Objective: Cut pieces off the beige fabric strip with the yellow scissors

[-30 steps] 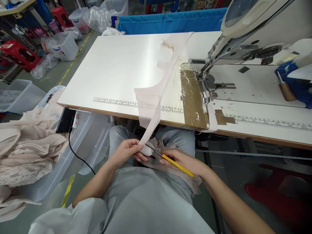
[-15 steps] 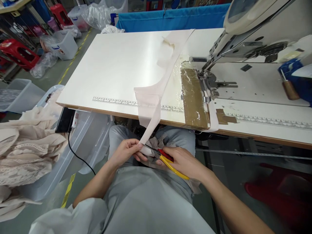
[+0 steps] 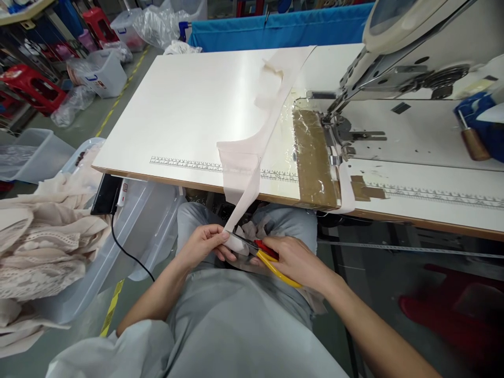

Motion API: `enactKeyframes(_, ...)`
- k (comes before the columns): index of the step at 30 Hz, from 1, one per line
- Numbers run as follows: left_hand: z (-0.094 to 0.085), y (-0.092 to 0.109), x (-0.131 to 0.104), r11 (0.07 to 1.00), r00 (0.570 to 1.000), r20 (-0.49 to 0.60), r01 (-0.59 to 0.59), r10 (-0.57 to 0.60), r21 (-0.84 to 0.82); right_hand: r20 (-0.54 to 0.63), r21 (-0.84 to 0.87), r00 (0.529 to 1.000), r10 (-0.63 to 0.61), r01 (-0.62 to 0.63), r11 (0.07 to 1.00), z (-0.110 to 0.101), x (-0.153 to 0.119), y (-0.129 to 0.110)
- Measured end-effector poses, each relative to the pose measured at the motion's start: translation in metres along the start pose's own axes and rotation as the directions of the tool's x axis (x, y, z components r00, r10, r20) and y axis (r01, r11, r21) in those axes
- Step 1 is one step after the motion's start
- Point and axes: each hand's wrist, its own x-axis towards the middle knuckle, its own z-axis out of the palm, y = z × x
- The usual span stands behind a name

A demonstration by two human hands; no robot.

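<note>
While the left hand (image 3: 202, 244) pinches the strip (image 3: 247, 186) taut off the surface (image 3: 189, 110), the right hand (image 3: 293, 260) grips scissors (image 3: 262, 253) at its end.

A wide white laminate bench (image 3: 189, 105) with a printed ruler strip along its front edge fills the middle. Behind it hangs a blue cloth screen (image 3: 275, 29). The grey concrete floor (image 3: 84, 123) carries yellow line markings, clear plastic storage tubs (image 3: 100, 71), crumpled plastic bags (image 3: 157, 23) and red plastic stools (image 3: 33, 86). A red stool (image 3: 452, 315) stands under the bench at right.
</note>
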Motion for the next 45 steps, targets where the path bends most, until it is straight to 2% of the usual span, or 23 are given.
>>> enactKeyframes(8, 0.001, 0.003, 0.001, 0.996, 0.999, 0.025, 0.027, -0.029, 0.082, -0.043, 0.054, 0.999, 0.029, -0.027, 0.998, 0.005, 0.006, 0.001)
enactKeyframes(10, -0.004, 0.006, 0.000, 0.980, 0.999, -0.027, -0.016, 0.022, 0.199, -0.076, 0.110, 0.996, 0.043, -0.035, 0.993, 0.008, 0.001, 0.005)
enactKeyframes(11, -0.007, 0.008, 0.001, 0.952, 0.991, -0.092, -0.066, 0.098, 0.298, -0.092, 0.149, 0.994, 0.052, -0.037, 0.988, 0.011, -0.002, 0.006)
enactKeyframes(12, -0.008, 0.010, 0.002, 0.898, 0.962, -0.169, -0.124, 0.213, 0.421, -0.106, 0.194, 0.993, 0.060, -0.038, 0.980, 0.013, -0.006, 0.007)
enactKeyframes(14, -0.008, 0.015, 0.007, 0.704, 0.832, -0.257, -0.205, 0.491, 0.680, -0.121, 0.291, 0.990, 0.071, -0.033, 0.956, 0.019, -0.014, 0.007)
enactKeyframes(15, -0.005, 0.018, 0.012, 0.587, 0.757, -0.244, -0.219, 0.606, 0.780, -0.123, 0.337, 0.989, 0.077, -0.031, 0.941, 0.022, -0.018, 0.006)
enactKeyframes(17, 0.005, 0.024, 0.022, 0.396, 0.651, -0.155, -0.240, 0.743, 0.886, -0.132, 0.411, 0.986, 0.100, -0.037, 0.911, 0.027, -0.025, 0.005)
enactKeyframes(19, 0.016, 0.029, 0.033, 0.317, 0.600, -0.079, -0.302, 0.796, 0.899, -0.148, 0.462, 0.981, 0.123, -0.042, 0.886, 0.030, -0.032, 0.005)
enactKeyframes(20, 0.019, 0.029, 0.036, 0.328, 0.593, -0.064, -0.348, 0.802, 0.878, -0.159, 0.481, 0.978, 0.136, -0.044, 0.876, 0.030, -0.035, 0.006)
enactKeyframes(21, 0.019, 0.028, 0.039, 0.376, 0.607, -0.074, -0.388, 0.792, 0.842, -0.177, 0.496, 0.972, 0.155, -0.048, 0.867, 0.029, -0.040, 0.008)
enactKeyframes(23, 0.007, 0.019, 0.038, 0.557, 0.686, -0.200, -0.348, 0.700, 0.755, -0.204, 0.516, 0.958, 0.201, -0.070, 0.854, 0.026, -0.049, 0.013)
enactKeyframes(25, -0.021, 0.002, 0.032, 0.737, 0.747, -0.434, -0.108, 0.503, 0.667, -0.224, 0.527, 0.942, 0.251, -0.100, 0.844, 0.024, -0.060, 0.021)
enactKeyframes(27, -0.055, -0.019, 0.021, 0.799, 0.717, -0.625, 0.160, 0.309, 0.579, -0.235, 0.540, 0.929, 0.286, -0.120, 0.833, 0.024, -0.068, 0.028)
enactKeyframes(30, -0.085, -0.045, -0.001, 0.789, 0.703, -0.688, 0.314, 0.181, 0.528, -0.232, 0.568, 0.916, 0.328, -0.147, 0.810, 0.028, -0.072, 0.035)
enactKeyframes(31, -0.084, -0.049, -0.009, 0.794, 0.724, -0.675, 0.321, 0.146, 0.516, -0.225, 0.570, 0.915, 0.334, -0.154, 0.807, 0.030, -0.070, 0.035)
enactKeyframes(33, -0.067, -0.047, -0.021, 0.872, 0.839, -0.542, 0.226, 0.053, 0.435, -0.203, 0.569, 0.926, 0.319, -0.154, 0.808, 0.033, -0.064, 0.032)
enactKeyframes(35, -0.039, -0.034, -0.027, 0.972, 0.970, -0.242, 0.058, -0.001, 0.229, -0.162, 0.577, 0.947, 0.276, -0.136, 0.805, 0.034, -0.056, 0.027)
enactKeyframes(36, -0.025, -0.026, -0.027, 0.993, 0.996, -0.085, 0.001, 0.010, 0.122, -0.134, 0.586, 0.958, 0.252, -0.128, 0.800, 0.033, -0.052, 0.024)
enactKeyframes(37, -0.012, -0.017, -0.026, 0.998, 0.999, 0.032, -0.031, 0.030, 0.050, -0.102, 0.595, 0.968, 0.230, -0.125, 0.794, 0.032, -0.049, 0.021)
enactKeyframes(38, -0.002, -0.009, -0.023, 0.998, 0.996, 0.082, -0.049, 0.046, 0.044, -0.070, 0.603, 0.976, 0.208, -0.125, 0.788, 0.030, -0.047, 0.018)
enactKeyframes(41, 0.012, 0.008, -0.011, 0.947, 0.982, -0.036, -0.168, 0.184, 0.274, 0.017, 0.613, 0.989, 0.148, -0.127, 0.780, 0.019, -0.043, 0.011)
enactKeyframes(43, 0.013, 0.013, -0.005, 0.865, 0.937, -0.114, -0.251, 0.329, 0.434, 0.048, 0.600, 0.994, 0.097, -0.106, 0.793, 0.011, -0.042, 0.009)
enactKeyframes(45, 0.012, 0.014, -0.002, 0.847, 0.926, -0.104, -0.282, 0.363, 0.450, 0.056, 0.568, 0.997, 0.049, -0.072, 0.820, 0.004, -0.040, 0.010)
